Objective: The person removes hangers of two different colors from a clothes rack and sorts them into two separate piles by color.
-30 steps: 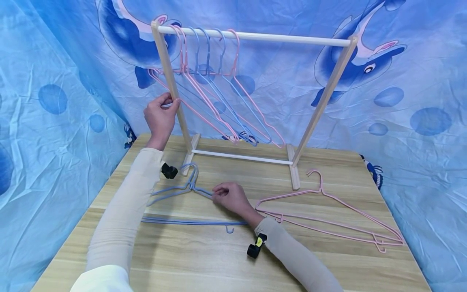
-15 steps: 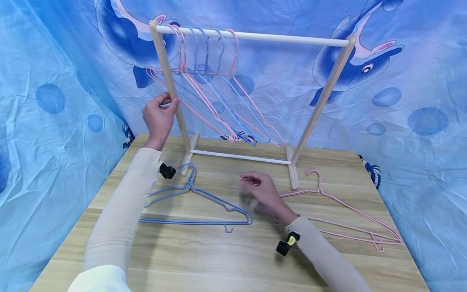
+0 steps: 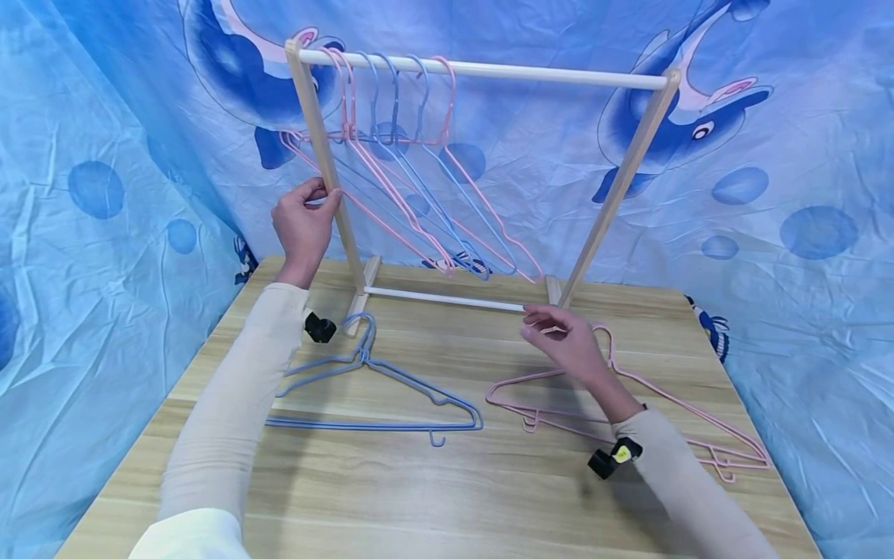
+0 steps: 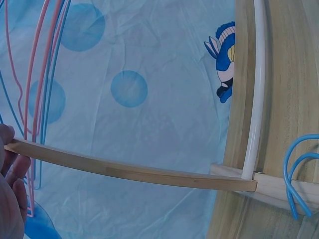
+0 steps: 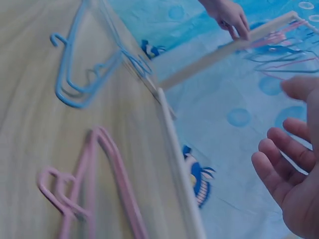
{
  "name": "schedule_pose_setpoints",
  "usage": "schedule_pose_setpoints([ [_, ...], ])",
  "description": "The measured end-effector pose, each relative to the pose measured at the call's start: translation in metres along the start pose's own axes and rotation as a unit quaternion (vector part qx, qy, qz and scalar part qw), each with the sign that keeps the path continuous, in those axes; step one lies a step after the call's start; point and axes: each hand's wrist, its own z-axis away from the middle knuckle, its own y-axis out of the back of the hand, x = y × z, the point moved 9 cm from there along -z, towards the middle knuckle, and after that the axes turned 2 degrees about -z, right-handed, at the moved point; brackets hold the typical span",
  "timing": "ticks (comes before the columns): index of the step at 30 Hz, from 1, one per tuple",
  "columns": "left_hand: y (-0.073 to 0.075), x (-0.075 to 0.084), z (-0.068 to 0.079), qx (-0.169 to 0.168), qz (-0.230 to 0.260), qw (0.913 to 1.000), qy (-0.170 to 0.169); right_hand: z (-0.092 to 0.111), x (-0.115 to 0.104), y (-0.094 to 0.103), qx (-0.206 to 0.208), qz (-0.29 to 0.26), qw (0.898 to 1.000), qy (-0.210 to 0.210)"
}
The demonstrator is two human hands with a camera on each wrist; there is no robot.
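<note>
My left hand [image 3: 303, 225] grips the left wooden post [image 3: 314, 124] of a garment rack, thumb and fingers round it. In the left wrist view its fingers [image 4: 17, 167] sit at the post's end of the frame. My right hand [image 3: 569, 341] hovers above the table's right half, fingers loosely bent and holding nothing, overlapping the pink hangers [image 3: 513, 380] and the end of the white lower bar [image 3: 447, 297]. In the right wrist view the right hand [image 5: 294, 164] shows spread fingers. Blue hangers [image 3: 405, 374] lie on the table below the rack, partly hidden by the left arm.
Several pink and blue hangers [image 3: 447, 155] hang from the left half of the white top bar [image 3: 552, 74]. The right post [image 3: 621, 182] leans outward at the top in this view. A blue patterned curtain [image 3: 789, 310] surrounds the wooden table [image 3: 433, 497].
My right hand has left the blue hangers' right shoulder and moved right and slightly up, towards the right post's foot. The left hand stays on the left post.
</note>
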Motion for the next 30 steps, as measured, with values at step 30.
schedule_pose_setpoints([
  [30,-0.001,-0.002,0.0,-0.002,0.002,1.0,0.009,-0.096,-0.106,0.045,0.025,0.089,0.992,0.08],
])
